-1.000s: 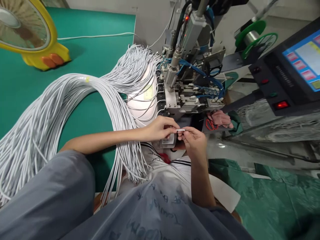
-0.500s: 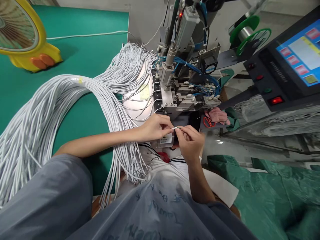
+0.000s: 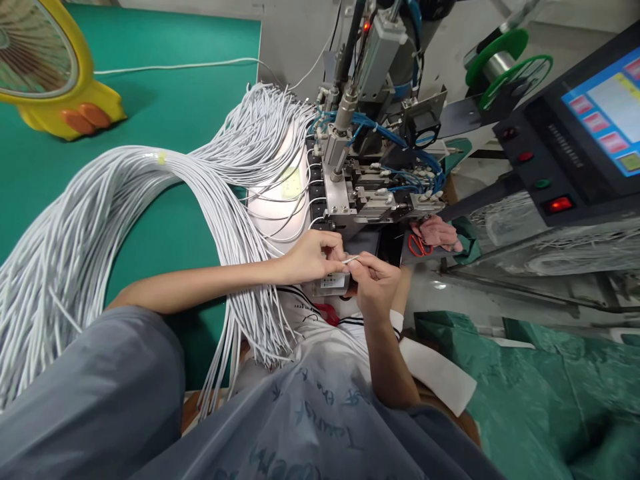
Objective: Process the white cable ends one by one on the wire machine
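Note:
Between my two hands runs the end of a thin white cable (image 3: 351, 260). My left hand (image 3: 316, 256) pinches it between thumb and forefinger, and my left forearm lies across a large bundle of white cables (image 3: 210, 200). Close by on the other side, my right hand (image 3: 373, 277) is closed on the cable's tip; fine detail there is too small to make out. Just beyond my hands stands a machine (image 3: 345, 193) with metal cylinders and blue air tubes. Several white cables are seated in the row of black slots (image 3: 316, 183) along its left side.
A yellow fan (image 3: 75, 107) stands on the green mat (image 3: 165, 47) at the far left. Right of the machine are a pink cloth (image 3: 437, 233), red-handled scissors (image 3: 419, 245), a green wire spool (image 3: 500, 67) and a control panel (image 3: 555, 153). Green sheeting (image 3: 540, 387) lies at lower right.
My right hand has shifted slightly left and down, closer to my left hand, and the cable end between them sits at a different tilt. The view has moved a little.

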A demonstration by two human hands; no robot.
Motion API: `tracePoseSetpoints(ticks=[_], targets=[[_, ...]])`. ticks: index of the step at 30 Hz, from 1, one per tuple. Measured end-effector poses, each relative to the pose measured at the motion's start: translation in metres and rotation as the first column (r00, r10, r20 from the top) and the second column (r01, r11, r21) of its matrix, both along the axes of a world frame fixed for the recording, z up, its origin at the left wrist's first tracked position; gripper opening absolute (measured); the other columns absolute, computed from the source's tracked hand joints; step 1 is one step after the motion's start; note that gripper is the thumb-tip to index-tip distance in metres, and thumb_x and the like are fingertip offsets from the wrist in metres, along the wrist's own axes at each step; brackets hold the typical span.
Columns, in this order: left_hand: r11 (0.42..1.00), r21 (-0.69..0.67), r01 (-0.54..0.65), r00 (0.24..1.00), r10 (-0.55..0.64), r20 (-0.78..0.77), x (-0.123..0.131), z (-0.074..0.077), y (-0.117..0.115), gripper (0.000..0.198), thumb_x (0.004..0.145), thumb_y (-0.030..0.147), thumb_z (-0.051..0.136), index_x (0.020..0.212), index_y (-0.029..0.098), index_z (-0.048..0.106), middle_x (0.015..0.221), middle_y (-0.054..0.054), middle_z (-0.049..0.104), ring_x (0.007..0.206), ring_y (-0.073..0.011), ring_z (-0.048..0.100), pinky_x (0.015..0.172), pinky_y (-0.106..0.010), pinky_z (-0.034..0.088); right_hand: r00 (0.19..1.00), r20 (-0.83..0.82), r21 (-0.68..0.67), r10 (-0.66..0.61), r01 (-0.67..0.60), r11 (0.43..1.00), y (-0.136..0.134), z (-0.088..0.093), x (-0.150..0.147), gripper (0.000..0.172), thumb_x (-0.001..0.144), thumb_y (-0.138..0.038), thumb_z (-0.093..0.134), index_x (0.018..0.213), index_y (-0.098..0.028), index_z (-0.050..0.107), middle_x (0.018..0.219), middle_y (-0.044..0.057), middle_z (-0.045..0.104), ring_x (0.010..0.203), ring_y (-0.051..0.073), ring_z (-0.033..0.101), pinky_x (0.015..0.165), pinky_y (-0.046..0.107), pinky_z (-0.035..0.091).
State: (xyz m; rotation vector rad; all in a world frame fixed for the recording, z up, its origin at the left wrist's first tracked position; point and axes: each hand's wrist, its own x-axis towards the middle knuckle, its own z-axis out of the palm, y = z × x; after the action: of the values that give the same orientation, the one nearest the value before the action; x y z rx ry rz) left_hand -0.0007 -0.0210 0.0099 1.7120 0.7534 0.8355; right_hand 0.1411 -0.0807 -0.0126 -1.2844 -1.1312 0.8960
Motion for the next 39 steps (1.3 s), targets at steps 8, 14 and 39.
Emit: tracePoseSetpoints(ticks=[8, 14, 39], targets=[[0.926, 0.373, 0.061, 0.996, -0.031, -0.086, -0.006, -0.007, 0.007, 0.015, 0.078, 0.012, 0.056, 0.063, 0.014, 0.057, 0.065, 0.001, 0.049, 0.061, -0.0084, 0.047, 0.056, -0.02, 0.034, 0.983, 0.082, -0.12, 0.165, -0.154, 0.981, 0.006, 0.019, 0.019, 0.01, 0.068, -0.027, 0.068, 0.066, -0.017, 0.071, 0.051, -0.004, 0.04, 0.047, 0.008, 0.035, 0.043, 0.023, 0.031], [0.991, 0.128, -0.025, 0.999, 0.028, -0.021, 0.0, -0.004, 0.001, 0.023, 0.073, 0.019, 0.064, 0.055, 0.014, 0.05, 0.059, 0.004, 0.046, 0.055, -0.0065, 0.043, 0.053, -0.019, 0.034, 0.995, -0.04, -0.054, 0.094, -0.096, 0.994, 0.007, 0.005, 0.009, 0.015, 0.068, -0.031, 0.068, 0.063, -0.018, 0.069, 0.053, -0.003, 0.044, 0.05, 0.009, 0.038, 0.045, 0.024, 0.033], [0.926, 0.336, 0.173, 0.957, -0.079, -0.278, -0.006, -0.015, 0.026, 0.021, 0.088, 0.017, 0.051, 0.089, 0.013, 0.071, 0.075, -0.004, 0.06, 0.071, -0.011, 0.057, 0.066, -0.022, 0.046, 0.994, -0.009, 0.009, -0.105, 0.105, 0.994, 0.034, -0.029, 0.008, 0.015, 0.076, -0.028, 0.063, 0.069, -0.016, 0.068, 0.057, -0.002, 0.049, 0.054, 0.01, 0.043, 0.054, 0.025, 0.037]])
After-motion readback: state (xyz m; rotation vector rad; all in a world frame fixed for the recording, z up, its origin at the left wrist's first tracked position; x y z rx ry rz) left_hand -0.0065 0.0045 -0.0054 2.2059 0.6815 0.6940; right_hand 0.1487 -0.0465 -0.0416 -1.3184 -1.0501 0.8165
